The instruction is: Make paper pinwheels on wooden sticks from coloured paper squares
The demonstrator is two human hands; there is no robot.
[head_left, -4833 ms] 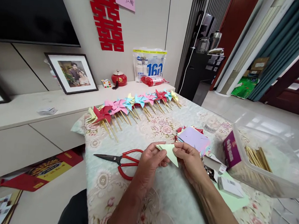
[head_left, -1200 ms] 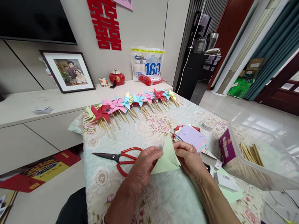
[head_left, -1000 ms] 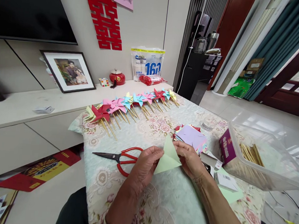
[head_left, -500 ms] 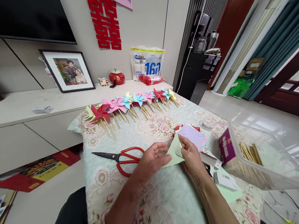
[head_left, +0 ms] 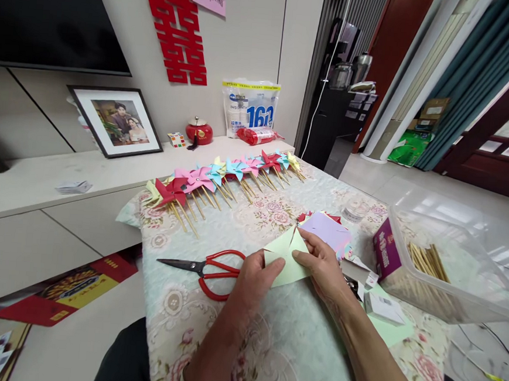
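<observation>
Item: pale green paper sheet (head_left: 284, 262), thin, matte, partly unfolded, with a slit showing near its upper point; held just above the floral tablecloth (head_left: 243, 330) at mid-table.
Left hand (head_left: 254, 275): fingers curled, thumb pinching the sheet's left edge.
Right hand (head_left: 325, 269): fingers closed lightly on the right edge, forefinger laid along the top.
Red-handled scissors (head_left: 207, 267): steel blades shut, lying flat just left of the left hand.
Stack of coloured paper squares (head_left: 328, 230): lilac on top, just beyond the right hand.
Row of paper pinwheels (head_left: 220, 179) on thin wooden sticks (red, pink, blue, yellow), along the far edge.
Clear plastic tub (head_left: 452, 259): rectangular, holding loose wooden sticks (head_left: 425, 261), to the right.
</observation>
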